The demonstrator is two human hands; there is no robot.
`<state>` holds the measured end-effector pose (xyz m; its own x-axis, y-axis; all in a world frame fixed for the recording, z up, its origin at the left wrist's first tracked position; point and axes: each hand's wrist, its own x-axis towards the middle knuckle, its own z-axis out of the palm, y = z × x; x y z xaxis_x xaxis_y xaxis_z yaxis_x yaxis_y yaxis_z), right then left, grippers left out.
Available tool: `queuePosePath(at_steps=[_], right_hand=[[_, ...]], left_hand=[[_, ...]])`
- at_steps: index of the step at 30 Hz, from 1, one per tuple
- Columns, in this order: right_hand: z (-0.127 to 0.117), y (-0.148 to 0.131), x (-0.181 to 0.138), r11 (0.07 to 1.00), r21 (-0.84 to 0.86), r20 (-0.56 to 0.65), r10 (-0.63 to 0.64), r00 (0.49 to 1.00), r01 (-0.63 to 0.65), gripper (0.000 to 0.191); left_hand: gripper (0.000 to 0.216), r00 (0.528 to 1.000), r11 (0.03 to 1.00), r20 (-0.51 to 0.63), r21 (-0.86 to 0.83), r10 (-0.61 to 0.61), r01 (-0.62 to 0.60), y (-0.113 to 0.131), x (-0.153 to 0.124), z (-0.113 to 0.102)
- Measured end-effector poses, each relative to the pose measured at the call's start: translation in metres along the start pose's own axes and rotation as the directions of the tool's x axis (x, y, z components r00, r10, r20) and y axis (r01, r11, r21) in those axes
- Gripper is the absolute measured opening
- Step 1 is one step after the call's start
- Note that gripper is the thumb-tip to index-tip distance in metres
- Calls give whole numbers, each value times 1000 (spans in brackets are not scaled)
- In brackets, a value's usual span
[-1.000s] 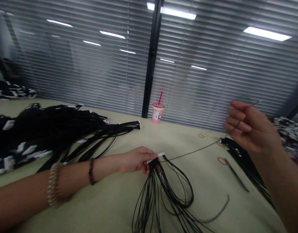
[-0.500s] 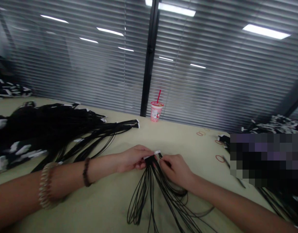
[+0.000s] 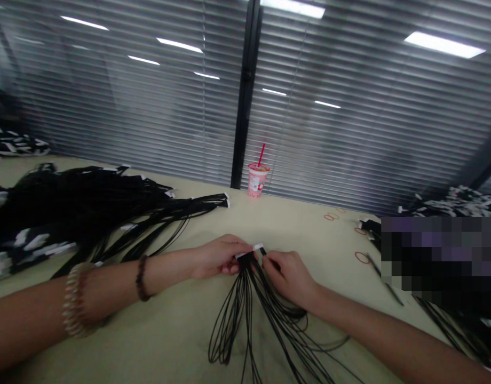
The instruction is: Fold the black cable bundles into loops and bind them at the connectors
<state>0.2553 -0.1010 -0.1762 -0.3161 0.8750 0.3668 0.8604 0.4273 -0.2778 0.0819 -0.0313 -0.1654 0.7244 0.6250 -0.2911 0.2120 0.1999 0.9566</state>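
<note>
My left hand (image 3: 217, 256) pinches the top of a bundle of thin black looped cords (image 3: 245, 314) that carry small white tags (image 3: 251, 250). The cords fan out toward me over the pale yellow table (image 3: 169, 330). My right hand (image 3: 287, 274) is closed on the same bundle from the right, fingertips at the tagged end, touching my left hand's fingers. Beaded bracelets sit on my left wrist and forearm.
A large heap of black cords with white tags (image 3: 69, 213) lies at the left. More cords (image 3: 449, 309) lie at the right beside a blurred-out patch. Red rubber bands (image 3: 361, 257) are scattered on the table. A pink cup with a red straw (image 3: 256, 180) stands by the blinds.
One second ago my right hand was raised at the right, pulling a thin cord. It has come down to the bundle's tagged end. The left hand has stayed put.
</note>
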Motion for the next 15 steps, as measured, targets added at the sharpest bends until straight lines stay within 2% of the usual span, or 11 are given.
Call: queuePosePath(at_steps=[10, 15], right_hand=[[4, 3, -1, 999, -38, -30, -2, 1000, 1, 26], [2, 1, 0, 998, -62, 1, 8, 1000, -8, 28]], left_hand=[[42, 1000, 1000, 12, -30, 11, -10, -1, 0, -1], [39, 999, 999, 34, -2, 33, -33, -2, 0, -1]])
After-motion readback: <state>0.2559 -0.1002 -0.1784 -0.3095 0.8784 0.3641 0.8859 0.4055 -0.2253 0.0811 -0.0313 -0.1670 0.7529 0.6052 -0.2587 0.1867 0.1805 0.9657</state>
